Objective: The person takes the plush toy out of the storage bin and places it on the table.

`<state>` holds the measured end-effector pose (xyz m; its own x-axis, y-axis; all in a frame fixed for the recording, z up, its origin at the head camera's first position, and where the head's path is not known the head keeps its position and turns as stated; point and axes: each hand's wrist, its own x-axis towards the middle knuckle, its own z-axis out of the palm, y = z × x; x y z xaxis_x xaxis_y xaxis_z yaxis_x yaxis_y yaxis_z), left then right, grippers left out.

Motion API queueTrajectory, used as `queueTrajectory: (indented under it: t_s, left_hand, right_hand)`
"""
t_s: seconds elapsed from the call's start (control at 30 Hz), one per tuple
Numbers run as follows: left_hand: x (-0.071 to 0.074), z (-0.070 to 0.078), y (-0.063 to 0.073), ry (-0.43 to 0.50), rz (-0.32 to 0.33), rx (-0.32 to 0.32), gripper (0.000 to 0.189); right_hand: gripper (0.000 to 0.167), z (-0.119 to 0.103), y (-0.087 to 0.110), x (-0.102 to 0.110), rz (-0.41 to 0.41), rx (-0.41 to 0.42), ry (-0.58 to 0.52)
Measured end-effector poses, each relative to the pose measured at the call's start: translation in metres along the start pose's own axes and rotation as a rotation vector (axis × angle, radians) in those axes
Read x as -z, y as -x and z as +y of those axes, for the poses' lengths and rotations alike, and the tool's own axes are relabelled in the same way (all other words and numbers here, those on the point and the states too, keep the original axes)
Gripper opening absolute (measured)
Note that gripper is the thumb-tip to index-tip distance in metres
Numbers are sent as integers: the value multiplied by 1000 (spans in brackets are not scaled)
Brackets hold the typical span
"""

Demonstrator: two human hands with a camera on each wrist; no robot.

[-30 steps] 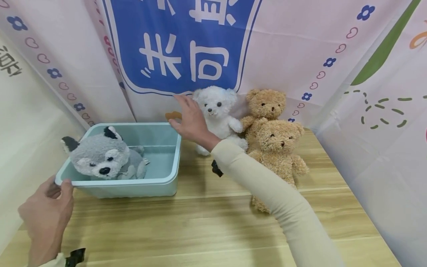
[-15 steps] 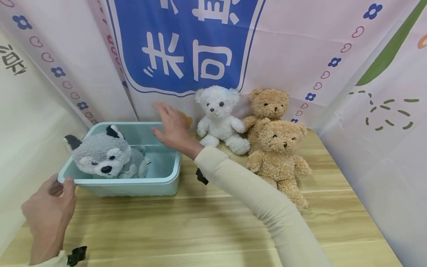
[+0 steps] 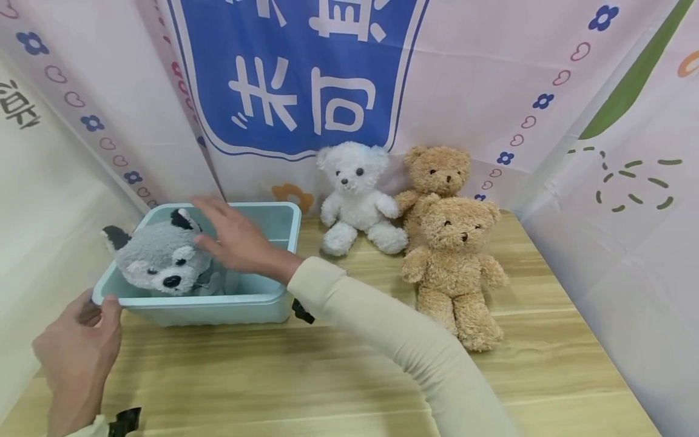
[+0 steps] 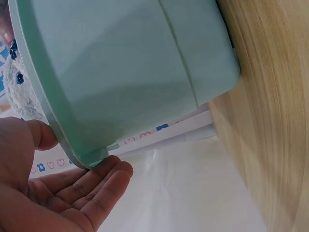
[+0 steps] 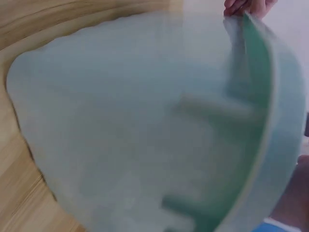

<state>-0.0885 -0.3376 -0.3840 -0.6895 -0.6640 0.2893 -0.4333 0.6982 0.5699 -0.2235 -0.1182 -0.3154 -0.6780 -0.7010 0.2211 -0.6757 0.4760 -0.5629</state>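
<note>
A grey husky plush toy [image 3: 153,255] sits in a pale blue-green plastic bin [image 3: 204,311], its head above the front rim. At the bin's front left corner, my left hand [image 3: 79,355] pinches the rim; the left wrist view shows the thumb [image 4: 43,134] on top and the fingers [image 4: 99,193] beneath. My right hand [image 3: 240,240] hovers over the bin beside the husky's head with its fingers extended. Whether it touches the toy I cannot tell. Blur in the right wrist view leaves mostly the bin's outer wall [image 5: 120,111] visible.
Right of the bin, a white teddy bear [image 3: 357,203] sits against the back cloth [image 3: 464,73]. Two brown bears stand beyond it, the front bear [image 3: 453,273] partly covering the rear bear [image 3: 437,173]. All rest on a wooden table [image 3: 349,370].
From near the white bear, my right hand has moved left across the bin's right rim to the husky's side. My left hand keeps its grip on the corner; bin and toys stay put.
</note>
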Motion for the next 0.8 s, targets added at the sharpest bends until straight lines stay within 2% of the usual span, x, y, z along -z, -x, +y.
queueTrajectory:
  t_s: [0.17,0.33,0.57,0.8]
  left_hand:
    - [-1,1,-1,12,-15,27,53]
    - [-2,1,-1,14,-13,53,52]
    - [-3,-3,-1,31,-13,40,51]
    - [-2,-3,-2,19,-17,43,52]
  right_hand:
    - [76,-12,-1,-7,-59,27,106]
    - [80,-20,-1,-15,-85,89,224]
    - [78,-26,-3,-22,-76,159,322]
    - [79,-28,-4,-26,-78,174,414]
